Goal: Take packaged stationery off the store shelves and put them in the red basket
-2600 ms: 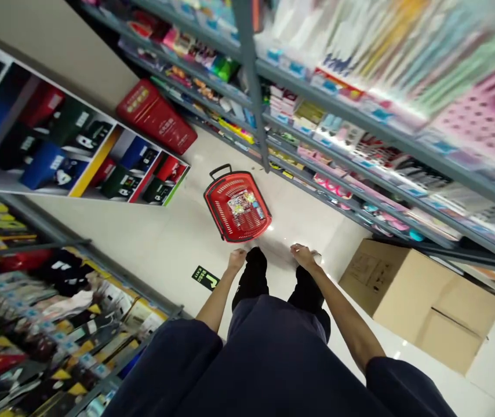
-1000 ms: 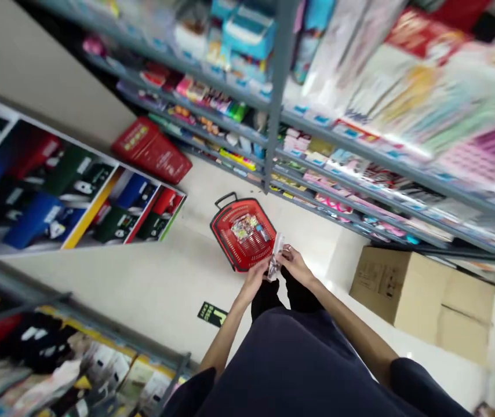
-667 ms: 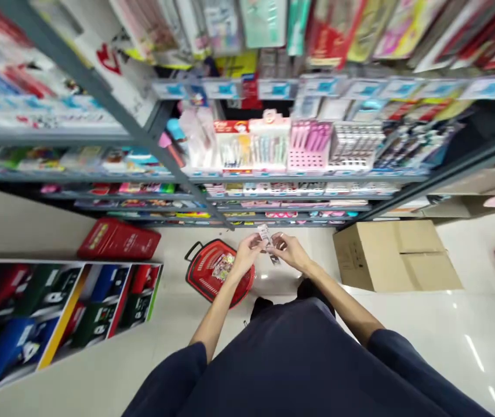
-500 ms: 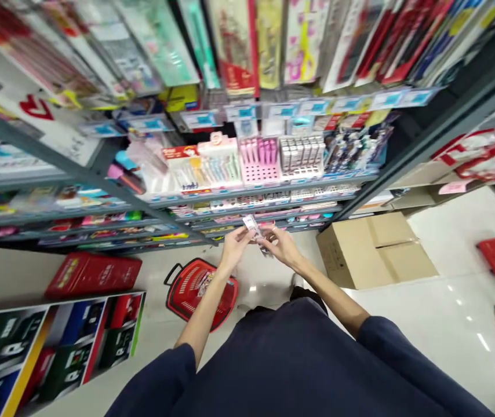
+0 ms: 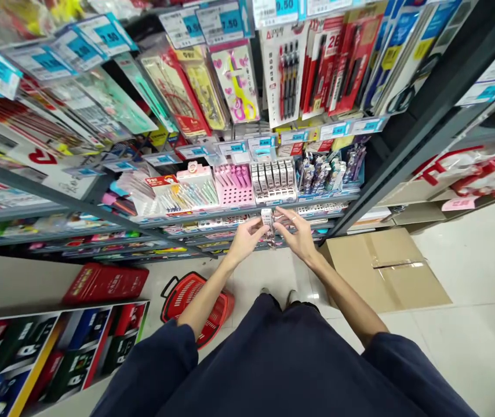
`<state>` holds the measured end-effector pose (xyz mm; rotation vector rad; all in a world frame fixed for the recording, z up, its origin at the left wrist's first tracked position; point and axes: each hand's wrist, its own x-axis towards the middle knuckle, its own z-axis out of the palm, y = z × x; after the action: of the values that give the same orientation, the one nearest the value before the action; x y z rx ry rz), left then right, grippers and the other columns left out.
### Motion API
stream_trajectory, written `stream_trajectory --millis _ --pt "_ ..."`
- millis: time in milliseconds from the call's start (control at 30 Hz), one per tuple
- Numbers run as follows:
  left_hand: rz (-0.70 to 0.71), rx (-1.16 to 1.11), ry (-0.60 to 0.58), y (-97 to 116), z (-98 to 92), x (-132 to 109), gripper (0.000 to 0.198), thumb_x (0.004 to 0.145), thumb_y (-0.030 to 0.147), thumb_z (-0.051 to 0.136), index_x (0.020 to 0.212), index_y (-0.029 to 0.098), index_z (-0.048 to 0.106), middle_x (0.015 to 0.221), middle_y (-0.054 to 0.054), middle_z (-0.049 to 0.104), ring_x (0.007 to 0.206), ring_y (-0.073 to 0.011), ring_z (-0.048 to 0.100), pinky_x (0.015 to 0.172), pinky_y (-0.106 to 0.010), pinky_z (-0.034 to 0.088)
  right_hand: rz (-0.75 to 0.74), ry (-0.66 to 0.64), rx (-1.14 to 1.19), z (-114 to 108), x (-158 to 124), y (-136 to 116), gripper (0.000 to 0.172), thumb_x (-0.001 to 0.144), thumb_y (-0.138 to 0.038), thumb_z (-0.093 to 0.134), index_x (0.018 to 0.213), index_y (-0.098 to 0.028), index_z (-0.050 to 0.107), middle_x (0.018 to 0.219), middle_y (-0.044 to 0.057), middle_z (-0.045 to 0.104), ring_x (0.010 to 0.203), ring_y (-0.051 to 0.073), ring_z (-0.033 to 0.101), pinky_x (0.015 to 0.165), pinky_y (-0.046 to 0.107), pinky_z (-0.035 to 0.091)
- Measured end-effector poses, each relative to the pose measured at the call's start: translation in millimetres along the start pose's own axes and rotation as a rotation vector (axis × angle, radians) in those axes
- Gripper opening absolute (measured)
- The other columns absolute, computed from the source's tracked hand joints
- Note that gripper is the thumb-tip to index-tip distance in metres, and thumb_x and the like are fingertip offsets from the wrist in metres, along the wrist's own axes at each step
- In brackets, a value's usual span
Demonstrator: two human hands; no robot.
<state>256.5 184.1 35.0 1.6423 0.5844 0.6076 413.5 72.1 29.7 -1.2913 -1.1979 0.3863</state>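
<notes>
A first-person view looks down into a shop aisle. At center, just above the lower shelf edge, a small white packet (image 5: 267, 225) hangs upright between the person's two bare hands, in front of the shelving. The left hand (image 5: 245, 243) reaches in from the lower left with its fingers curled toward the packet. The right hand (image 5: 298, 234) comes from the right, open, with its fingers (image 5: 283, 215) spread and their tips just beside or on the packet. It is too small to tell which fingers actually grip it.

Filling the upper half of the frame, a metal shelf unit (image 5: 356, 153) carries hanging stationery cards, including a pen card (image 5: 284, 75) and pink-handled scissors (image 5: 235, 84). Blue price tags (image 5: 230, 20) line the shelf edges. Just above the hands stand a pink pen holder (image 5: 230, 186) and a white holder of small boxed items (image 5: 272, 182).

On the floor below the hands, a red basket (image 5: 195, 307) sits partly behind the left forearm. To its left is a red box (image 5: 106, 284), and at the lower left a low display (image 5: 60, 353) shows colored packaging. A cardboard box (image 5: 382, 269) lies on the floor at the right. Dark navy sleeves (image 5: 145, 368) run along the bottom edge, and pale shoe toes (image 5: 291, 298) show between them.
</notes>
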Motion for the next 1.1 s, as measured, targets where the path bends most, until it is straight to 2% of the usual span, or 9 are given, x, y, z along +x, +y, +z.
stream_trajectory --millis 167,267,367,567,700,767,867,1000,1100 --pt "0.063 0.074 0.038 15.4 1.9 7.3 0.072 0.088 0.039 0.070 0.153 0.021 0.045 0.101 -0.005 0.071 0.084 -0.0157 0.065 0.084 -0.028 0.054 -0.015 0.043 -0.029 7.2 9.4 -1.4 0.030 0.098 -0.037 0.060 0.124 -0.027 0.072 0.120 0.007 0.071 0.105 0.020 0.069 0.094 0.035 0.059" --pt "0.089 0.140 0.000 16.4 -5.5 8.9 0.069 0.090 0.039 0.066 0.154 0.020 0.046 0.096 -0.004 0.070 0.082 -0.0159 0.063 0.082 -0.027 0.053 0.039 0.066 0.019 19.3 9.5 4.2 0.030 0.096 -0.038 0.062 0.120 -0.024 0.074 0.116 0.008 0.072 0.106 0.020 0.069 0.093 0.035 0.060" --pt "0.092 0.155 -0.048 6.8 -15.5 9.4 0.069 0.091 0.037 0.065 0.154 0.018 0.044 0.091 -0.003 0.070 0.078 -0.0152 0.061 0.079 -0.027 0.052 0.138 0.047 0.087 30.7 8.7 12.7 0.036 0.091 -0.043 0.068 0.119 -0.021 0.075 0.116 0.009 0.071 0.099 0.020 0.071 0.085 0.033 0.063" --pt "0.067 0.110 -0.069 -18.4 -30.3 25.7 0.069 0.089 0.035 0.067 0.153 0.020 0.045 0.093 -0.004 0.072 0.079 -0.0161 0.066 0.078 -0.028 0.054 0.232 0.040 0.077 36.7 17.9 22.0 0.046 0.088 -0.045 0.071 0.127 -0.020 0.070 0.117 0.011 0.074 0.101 0.022 0.073 0.088 0.035 0.063" --pt "0.114 0.112 -0.033 -13.4 -30.6 58.3 0.050 0.084 0.029 0.073 0.132 0.017 0.063 0.106 -0.010 0.076 0.094 -0.0214 0.072 0.086 -0.034 0.057 0.178 0.043 -0.056 24.6 42.4 25.7 0.045 0.088 -0.048 0.070 0.123 -0.020 0.072 0.117 0.010 0.075 0.099 0.022 0.073 0.086 0.036 0.063" --pt "0.168 0.146 -0.040 -2.0 -28.0 77.7 0.038 0.085 0.027 0.072 0.121 0.015 0.069 0.110 -0.012 0.076 0.099 -0.0236 0.073 0.090 -0.036 0.058 0.137 0.036 -0.109 13.5 61.8 28.1 0.044 0.087 -0.049 0.071 0.118 -0.018 0.074 0.112 0.010 0.076 0.096 0.023 0.074 0.087 0.037 0.062" --pt "0.238 0.202 -0.036 21.1 -22.8 104.8 0.035 0.087 0.025 0.070 0.120 0.014 0.071 0.115 -0.013 0.077 0.103 -0.0244 0.073 0.094 -0.038 0.057 0.068 0.016 -0.156 -5.9 94.9 29.6 0.043 0.089 -0.049 0.069 0.115 -0.016 0.076 0.114 0.012 0.077 0.097 0.024 0.074 0.088 0.038 0.061" --pt "0.339 0.401 0.127 43.7 -14.1 134.0 0.024 0.089 0.024 0.067 0.107 0.012 0.078 0.107 -0.012 0.078 0.098 -0.0238 0.071 0.094 -0.039 0.054 -0.059 -0.042 -0.232 -29.1 133.5 31.8 0.043 0.093 -0.051 0.063 0.106 -0.014 0.079 0.109 0.012 0.077 0.097 0.025 0.072 0.091 0.040 0.058" --pt "0.368 0.523 0.157 44.4 -7.3 150.6 0.023 0.091 0.024 0.065 0.105 0.012 0.079 0.101 -0.010 0.078 0.094 -0.0221 0.070 0.091 -0.037 0.054 -0.127 -0.073 -0.279 -39.9 153.2 41.5 0.046 0.094 -0.054 0.061 0.101 -0.012 0.081 0.101 0.013 0.077 0.090 0.025 0.072 0.087 0.039 0.058"
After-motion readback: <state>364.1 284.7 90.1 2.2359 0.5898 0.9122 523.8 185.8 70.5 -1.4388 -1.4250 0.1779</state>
